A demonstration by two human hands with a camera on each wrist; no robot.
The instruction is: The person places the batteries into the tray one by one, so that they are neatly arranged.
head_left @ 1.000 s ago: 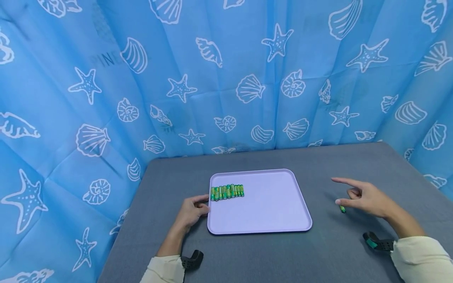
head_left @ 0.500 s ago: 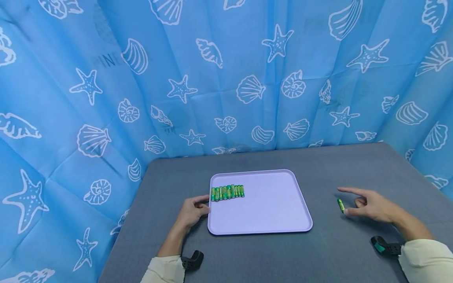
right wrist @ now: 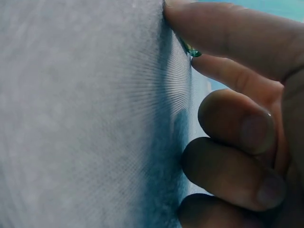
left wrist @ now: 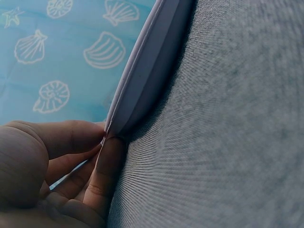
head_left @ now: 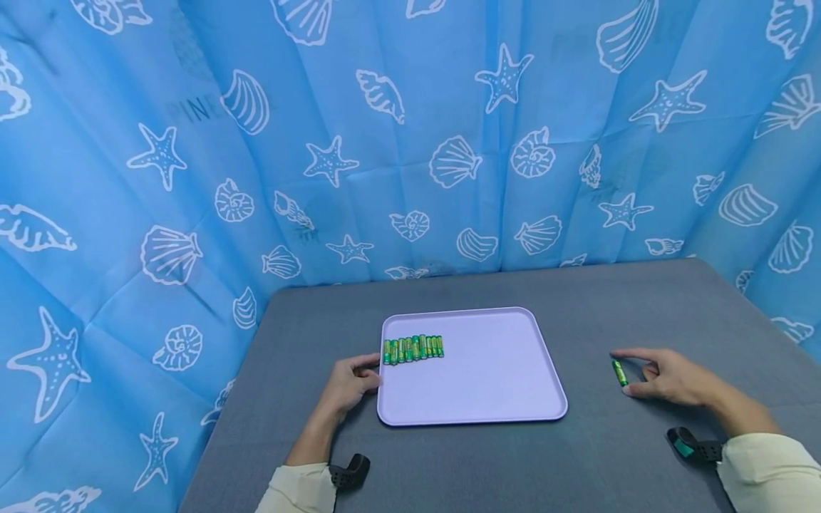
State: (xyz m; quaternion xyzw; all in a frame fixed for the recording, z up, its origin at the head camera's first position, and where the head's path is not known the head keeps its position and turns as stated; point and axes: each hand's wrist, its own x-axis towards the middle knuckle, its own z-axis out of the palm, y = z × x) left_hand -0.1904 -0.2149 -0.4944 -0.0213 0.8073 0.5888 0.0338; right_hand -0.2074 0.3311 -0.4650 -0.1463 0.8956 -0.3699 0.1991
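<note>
In the head view a lilac tray [head_left: 487,370] lies on the grey table. A row of several green batteries [head_left: 413,348] stands side by side along its upper left part. My left hand [head_left: 348,382] is at the tray's left side; in the left wrist view its thumb [left wrist: 71,135] and a finger pinch the tray rim [left wrist: 137,71]. Right of the tray, a single green battery [head_left: 619,372] lies between the index fingertip and thumb of my right hand [head_left: 670,377], one at each end. The right wrist view shows the other fingers [right wrist: 232,173] curled, the battery mostly hidden.
The grey table [head_left: 474,463] extends around the tray. Behind and to the sides hangs a blue curtain [head_left: 398,142] with white shells and starfish. A dark band [head_left: 693,445] sits at the right wrist, another band [head_left: 349,472] at the left.
My right hand shifts right and toward me, uncovering the single battery. Its index finger then comes down to the battery's far end. The left hand and tray stay in place.
</note>
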